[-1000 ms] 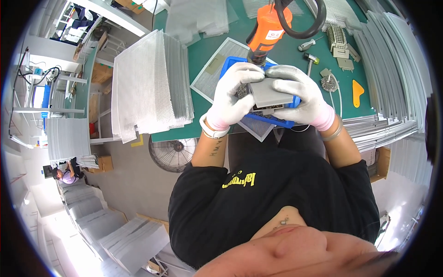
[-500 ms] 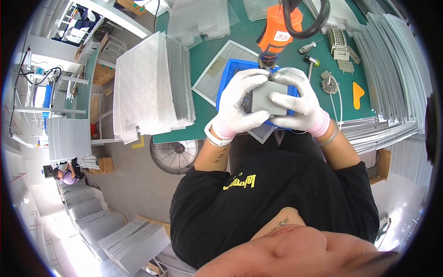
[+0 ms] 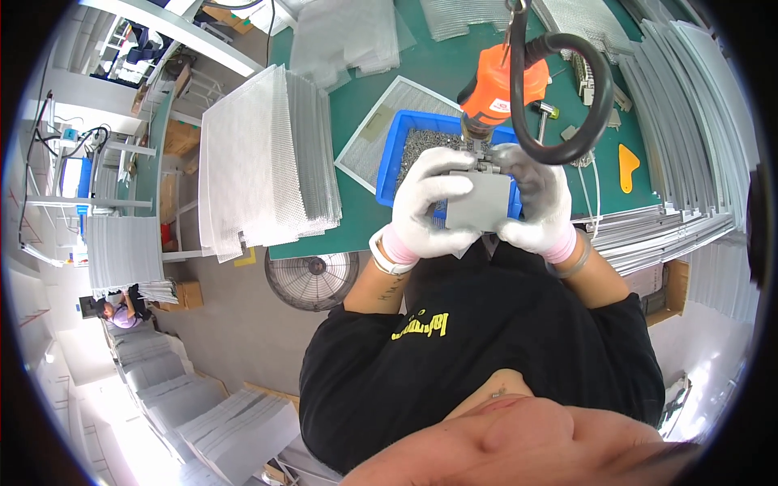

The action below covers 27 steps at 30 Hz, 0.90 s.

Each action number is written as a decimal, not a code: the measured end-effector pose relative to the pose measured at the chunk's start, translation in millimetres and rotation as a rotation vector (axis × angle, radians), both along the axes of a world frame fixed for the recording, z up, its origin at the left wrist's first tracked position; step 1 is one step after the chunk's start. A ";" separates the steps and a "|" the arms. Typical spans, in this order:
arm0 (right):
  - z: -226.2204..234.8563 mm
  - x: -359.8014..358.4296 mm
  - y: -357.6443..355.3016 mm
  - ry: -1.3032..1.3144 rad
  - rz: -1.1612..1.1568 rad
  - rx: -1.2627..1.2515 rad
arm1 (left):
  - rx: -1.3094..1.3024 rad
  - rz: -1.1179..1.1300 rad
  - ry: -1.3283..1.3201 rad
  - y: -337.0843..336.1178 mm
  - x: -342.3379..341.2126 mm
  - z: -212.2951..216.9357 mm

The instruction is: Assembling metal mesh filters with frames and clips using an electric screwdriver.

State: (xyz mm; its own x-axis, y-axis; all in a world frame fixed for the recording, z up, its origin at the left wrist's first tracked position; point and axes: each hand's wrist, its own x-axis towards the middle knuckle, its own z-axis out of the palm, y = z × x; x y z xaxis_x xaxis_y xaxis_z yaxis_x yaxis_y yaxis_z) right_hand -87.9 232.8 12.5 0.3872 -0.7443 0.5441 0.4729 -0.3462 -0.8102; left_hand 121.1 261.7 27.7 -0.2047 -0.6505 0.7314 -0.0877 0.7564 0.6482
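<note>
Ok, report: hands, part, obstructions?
Left hand, right hand gripping grey part. Orange driver at its far end. Black loop, near right hand, partly blocks view.

Cannot see the underside of the grey block (image 3: 478,204), nor much of the blue bin (image 3: 390,158) beneath the left hand (image 3: 431,201) and right hand (image 3: 539,198). Cannot tell tiny metal bits (image 3: 433,144) apart. Cannot follow the black hose (image 3: 600,89) past the top edge, or make out the distant person (image 3: 124,314) clearly.

A green-topped workbench (image 3: 356,101) supports a stack of mesh sheets (image 3: 251,162), left; a framed mesh panel (image 3: 374,128), centre; a mallet (image 3: 545,110), right.
</note>
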 end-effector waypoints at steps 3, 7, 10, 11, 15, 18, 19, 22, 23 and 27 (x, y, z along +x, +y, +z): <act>-3.1 0.0 4.1 -0.016 0.025 -0.010 | -0.013 0.061 0.122 11.5 -11.3 -13.2; -10.1 -0.9 4.8 -0.022 0.014 -0.045 | 0.056 0.076 0.177 21.1 -23.2 -12.6; -6.9 -4.2 2.3 0.060 -0.026 -0.119 | 0.061 0.154 0.158 24.4 -27.9 -12.1; -5.5 -4.9 1.7 0.117 -0.060 -0.185 | 0.063 0.193 0.149 24.4 -29.2 -12.0; -4.6 -9.9 -2.3 0.258 -0.133 -0.223 | 0.097 0.195 0.254 17.7 -28.2 -26.2; 7.8 -18.1 -20.2 0.363 -0.250 -0.354 | 0.175 0.142 0.379 16.6 -28.7 -19.0; 8.5 -22.8 -21.4 0.446 -0.227 -0.327 | 0.175 0.141 0.378 18.1 -28.3 -16.9; 18.1 -28.1 -14.9 0.588 0.117 -0.110 | 0.303 0.030 0.531 22.5 -23.0 -11.8; 19.5 -31.0 -13.3 0.583 0.119 -0.106 | 0.307 0.033 0.526 22.7 -20.5 -11.3; 25.2 -31.8 -5.2 0.651 0.194 0.010 | 0.273 -0.059 0.570 19.5 -13.0 -17.0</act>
State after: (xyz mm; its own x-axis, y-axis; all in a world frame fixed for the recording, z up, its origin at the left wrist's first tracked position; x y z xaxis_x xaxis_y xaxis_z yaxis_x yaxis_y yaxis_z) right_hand -119.6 227.6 37.6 0.7607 -0.6319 0.1485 -0.0595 -0.2957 -0.9534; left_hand 108.1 281.1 10.7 0.1269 -0.8282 0.5458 0.3653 0.5506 0.7506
